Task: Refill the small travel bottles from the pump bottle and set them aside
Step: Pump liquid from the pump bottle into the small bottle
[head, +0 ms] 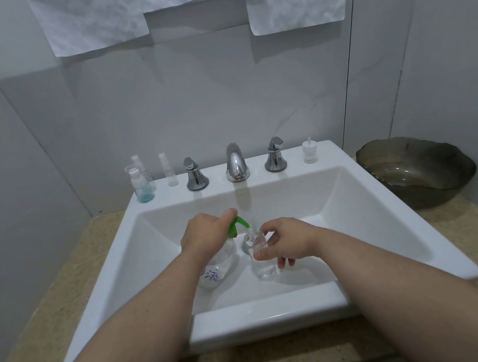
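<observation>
In the white ceramic sink [356,195], the green-topped clear pump bottle [220,263] is gripped by the left hand [205,234]; the small clear travel bottle [262,266] is pinched under its nozzle by the right hand [289,242].

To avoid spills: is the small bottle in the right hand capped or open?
Open: the small bottle shows no cap under the green nozzle.

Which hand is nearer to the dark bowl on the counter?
Right. The right hand, holding the clear bottle, is toward the dark bowl; the left hand, on the green pump, is farther off.
</observation>
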Motion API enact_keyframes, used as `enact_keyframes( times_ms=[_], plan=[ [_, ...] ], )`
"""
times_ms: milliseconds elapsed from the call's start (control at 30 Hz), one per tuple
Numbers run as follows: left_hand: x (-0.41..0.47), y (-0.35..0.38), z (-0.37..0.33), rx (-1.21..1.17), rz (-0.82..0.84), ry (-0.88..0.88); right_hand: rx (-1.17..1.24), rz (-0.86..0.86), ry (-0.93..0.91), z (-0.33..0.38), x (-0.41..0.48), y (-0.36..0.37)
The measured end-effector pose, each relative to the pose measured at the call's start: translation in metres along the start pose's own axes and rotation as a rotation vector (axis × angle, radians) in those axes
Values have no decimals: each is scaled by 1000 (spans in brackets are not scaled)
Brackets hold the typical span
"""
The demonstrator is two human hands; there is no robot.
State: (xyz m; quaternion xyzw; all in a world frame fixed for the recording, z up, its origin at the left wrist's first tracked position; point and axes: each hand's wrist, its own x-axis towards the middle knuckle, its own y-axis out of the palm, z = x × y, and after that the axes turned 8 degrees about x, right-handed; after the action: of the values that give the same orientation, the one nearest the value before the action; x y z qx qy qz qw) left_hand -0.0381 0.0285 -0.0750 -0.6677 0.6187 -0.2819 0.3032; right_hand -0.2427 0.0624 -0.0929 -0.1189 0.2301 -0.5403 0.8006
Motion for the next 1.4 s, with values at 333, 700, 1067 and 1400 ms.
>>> enact_keyframes(
  times_ms=[333, 700, 1067, 1400],
  plan=[
    [1, -4, 10, -101, 2, 10, -11, -3, -2, 0, 0, 0],
    [-1, 0, -1, -9, -31, 2, 19, -4, -7, 0, 0, 0],
    [3, 3, 1, -30, -35, -44, 23, -3, -11, 3, -2, 1],
    [3, 3, 0, -10, -41, -47, 25, -3, -10, 2, -1, 1]
  ],
)
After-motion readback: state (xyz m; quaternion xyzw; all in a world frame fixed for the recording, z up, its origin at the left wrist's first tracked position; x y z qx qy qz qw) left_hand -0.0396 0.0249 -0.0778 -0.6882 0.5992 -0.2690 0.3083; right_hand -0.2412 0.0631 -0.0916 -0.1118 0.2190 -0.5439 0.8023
